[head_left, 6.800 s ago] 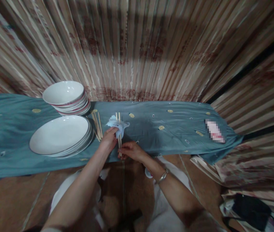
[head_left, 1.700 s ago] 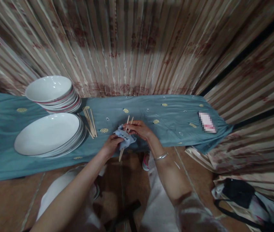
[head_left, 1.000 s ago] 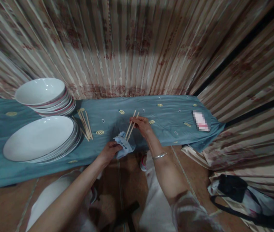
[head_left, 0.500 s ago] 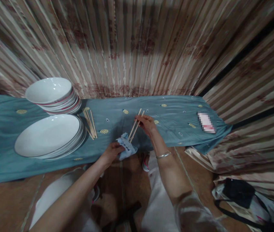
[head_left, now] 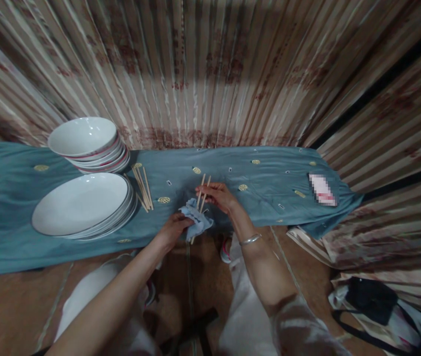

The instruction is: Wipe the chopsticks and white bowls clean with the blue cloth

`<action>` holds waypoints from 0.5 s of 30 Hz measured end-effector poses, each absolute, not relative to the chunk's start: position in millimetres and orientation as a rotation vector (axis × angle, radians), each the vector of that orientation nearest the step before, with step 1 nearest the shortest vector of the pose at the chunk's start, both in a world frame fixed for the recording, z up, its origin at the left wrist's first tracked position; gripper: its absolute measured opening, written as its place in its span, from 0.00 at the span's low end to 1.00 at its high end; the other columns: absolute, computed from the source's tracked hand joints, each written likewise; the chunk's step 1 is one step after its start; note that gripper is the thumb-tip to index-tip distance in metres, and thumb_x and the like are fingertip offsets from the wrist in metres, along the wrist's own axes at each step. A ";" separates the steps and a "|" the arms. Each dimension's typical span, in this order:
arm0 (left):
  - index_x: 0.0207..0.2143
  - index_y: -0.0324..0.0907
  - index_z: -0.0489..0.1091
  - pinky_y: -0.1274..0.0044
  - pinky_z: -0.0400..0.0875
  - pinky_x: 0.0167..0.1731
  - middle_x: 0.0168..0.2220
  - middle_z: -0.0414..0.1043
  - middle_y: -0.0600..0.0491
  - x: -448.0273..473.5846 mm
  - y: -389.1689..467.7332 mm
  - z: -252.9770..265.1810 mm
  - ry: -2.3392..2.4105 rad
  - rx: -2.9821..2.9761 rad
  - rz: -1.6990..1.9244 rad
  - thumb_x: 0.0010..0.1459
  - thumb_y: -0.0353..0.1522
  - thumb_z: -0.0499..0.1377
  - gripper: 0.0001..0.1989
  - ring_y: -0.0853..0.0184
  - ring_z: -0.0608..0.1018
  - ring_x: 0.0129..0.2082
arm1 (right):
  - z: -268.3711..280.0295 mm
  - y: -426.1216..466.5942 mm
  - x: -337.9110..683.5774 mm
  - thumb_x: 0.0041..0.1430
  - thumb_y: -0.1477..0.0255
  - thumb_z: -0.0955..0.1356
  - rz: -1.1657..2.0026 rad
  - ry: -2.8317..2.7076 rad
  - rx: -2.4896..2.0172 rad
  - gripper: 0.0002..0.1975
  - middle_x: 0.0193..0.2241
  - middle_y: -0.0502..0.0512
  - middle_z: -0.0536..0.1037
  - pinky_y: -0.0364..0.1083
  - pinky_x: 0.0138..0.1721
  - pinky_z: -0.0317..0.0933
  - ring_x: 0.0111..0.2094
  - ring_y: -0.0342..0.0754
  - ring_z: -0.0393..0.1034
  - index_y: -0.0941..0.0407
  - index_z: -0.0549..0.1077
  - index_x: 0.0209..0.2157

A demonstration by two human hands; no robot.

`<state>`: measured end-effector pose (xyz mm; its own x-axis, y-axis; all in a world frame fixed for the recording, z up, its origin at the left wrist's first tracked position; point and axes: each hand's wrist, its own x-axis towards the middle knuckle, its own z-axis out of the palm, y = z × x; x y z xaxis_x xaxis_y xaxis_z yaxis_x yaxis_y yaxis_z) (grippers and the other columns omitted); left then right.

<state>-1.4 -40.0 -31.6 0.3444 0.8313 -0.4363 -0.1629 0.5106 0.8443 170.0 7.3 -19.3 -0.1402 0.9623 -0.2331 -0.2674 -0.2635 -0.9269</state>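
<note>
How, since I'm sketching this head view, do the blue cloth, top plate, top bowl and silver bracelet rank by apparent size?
1. Top plate
2. Top bowl
3. Blue cloth, crumpled in the left hand
4. Silver bracelet

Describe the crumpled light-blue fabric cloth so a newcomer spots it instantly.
Start at the long teal fabric tablecloth with yellow motifs. Over its near edge, the bare left hand holds the light-blue fabric cloth against two thin, light-brown wooden chopsticks. Unlike the tablecloth, it's paler, small and bunched up.
</note>
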 end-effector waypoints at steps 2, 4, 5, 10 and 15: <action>0.22 0.37 0.75 0.76 0.68 0.31 0.24 0.76 0.52 -1.7 -37.9 -31.2 1.018 0.777 0.758 0.31 0.31 0.68 0.11 0.67 0.75 0.25 | -18.7 5.5 166.3 0.37 0.63 0.77 1.629 -0.959 -1.101 0.15 0.24 0.51 0.80 0.37 0.24 0.62 0.23 0.39 0.70 0.57 0.79 0.27; 0.23 0.37 0.75 0.76 0.68 0.32 0.24 0.76 0.52 -1.9 -35.8 -32.3 1.012 0.763 0.770 0.31 0.31 0.69 0.12 0.67 0.75 0.25 | -18.5 3.9 163.1 0.36 0.62 0.77 1.665 -0.985 -1.075 0.17 0.24 0.51 0.80 0.37 0.24 0.63 0.24 0.39 0.71 0.57 0.79 0.28; 0.24 0.37 0.75 0.76 0.68 0.32 0.24 0.76 0.52 -1.9 -34.7 -33.2 1.005 0.759 0.783 0.31 0.31 0.69 0.13 0.67 0.75 0.25 | -18.8 3.3 161.8 0.35 0.61 0.77 1.681 -0.998 -1.059 0.17 0.24 0.51 0.80 0.37 0.25 0.63 0.25 0.40 0.71 0.57 0.80 0.28; 0.25 0.37 0.75 0.76 0.68 0.34 0.26 0.77 0.51 -1.2 -31.9 -37.0 0.973 0.737 0.875 0.32 0.31 0.68 0.13 0.68 0.75 0.27 | -24.3 3.0 157.1 0.35 0.62 0.77 1.727 -1.054 -1.001 0.18 0.25 0.51 0.80 0.38 0.26 0.65 0.25 0.40 0.72 0.57 0.80 0.29; 0.24 0.36 0.76 0.76 0.68 0.32 0.26 0.76 0.51 -0.1 -33.2 -35.4 0.967 0.734 0.875 0.31 0.32 0.69 0.14 0.68 0.75 0.25 | -28.3 4.3 153.4 0.36 0.62 0.76 1.650 -1.022 -1.053 0.16 0.24 0.51 0.79 0.38 0.25 0.63 0.24 0.40 0.71 0.57 0.79 0.27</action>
